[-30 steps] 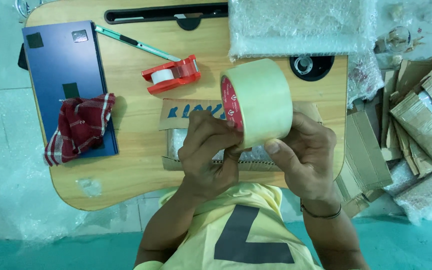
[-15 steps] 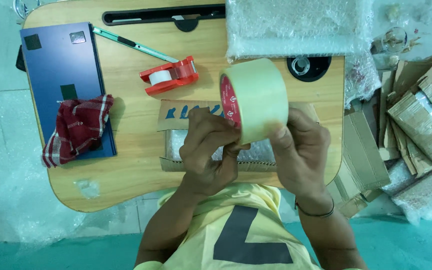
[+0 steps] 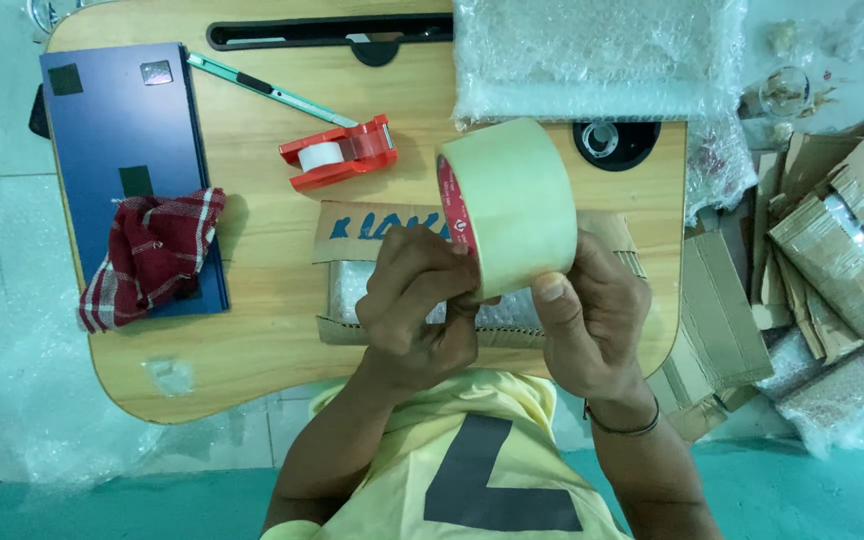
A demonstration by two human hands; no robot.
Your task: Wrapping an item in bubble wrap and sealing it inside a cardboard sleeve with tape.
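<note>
Mostly hidden cardboard parcel [image 3: 372,232], left hand [image 3: 420,305] and right hand [image 3: 592,315] gripping tape roll [image 3: 508,205]; tape end seemingly pinched, unclear

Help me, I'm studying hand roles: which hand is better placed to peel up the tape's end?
Probably the left hand: its fingertips sit at the tape roll near edge, while the right hand grips the roll from below, thumb pressed on its face.

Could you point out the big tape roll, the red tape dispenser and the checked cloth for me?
Big tape roll [image 3: 517,200]: head view, on its pale outer band.
Red tape dispenser [image 3: 342,152]: head view, on its red body.
Checked cloth [image 3: 152,255]: head view, at the middle of its folds.
</note>
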